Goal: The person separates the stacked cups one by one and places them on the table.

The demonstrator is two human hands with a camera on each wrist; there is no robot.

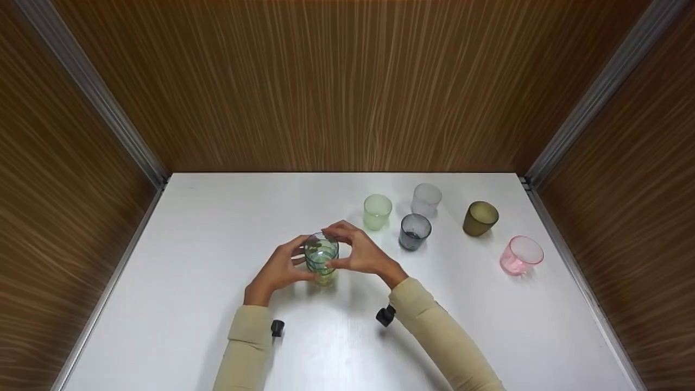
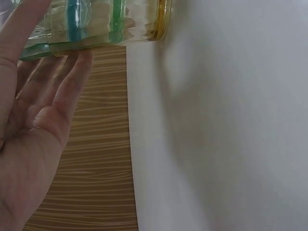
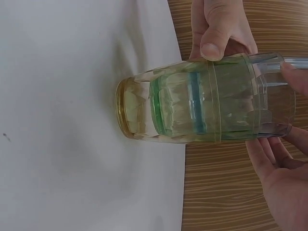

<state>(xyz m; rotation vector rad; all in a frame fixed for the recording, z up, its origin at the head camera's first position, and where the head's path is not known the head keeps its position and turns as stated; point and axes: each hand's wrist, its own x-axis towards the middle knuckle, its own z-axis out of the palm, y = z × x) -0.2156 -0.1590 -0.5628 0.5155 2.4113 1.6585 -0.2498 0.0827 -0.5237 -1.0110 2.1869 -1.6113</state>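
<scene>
Both hands meet at a stack of nested clear tinted glasses [image 3: 168,103] just over the table. Yellow, green and blue bands show through its walls in the right wrist view, the yellow base lowest. My left hand [image 1: 281,269] holds the stack from the left, thumb on the near side and fingers round the far side. At the top, the right hand [image 1: 362,254] pinches the uppermost glass [image 1: 321,247] near its rim between thumb and fingers. That glass looks bluish-purple and sits inside the one below. In the left wrist view the stack is partly cut off.
Right of the hands stand a pale green glass [image 1: 377,212], a frosted white glass [image 1: 426,199], a grey glass [image 1: 414,232], an olive glass [image 1: 480,218] and a pink glass [image 1: 521,255]. The white table [image 1: 163,282] has wood-grain walls [image 1: 347,87] at the back and sides.
</scene>
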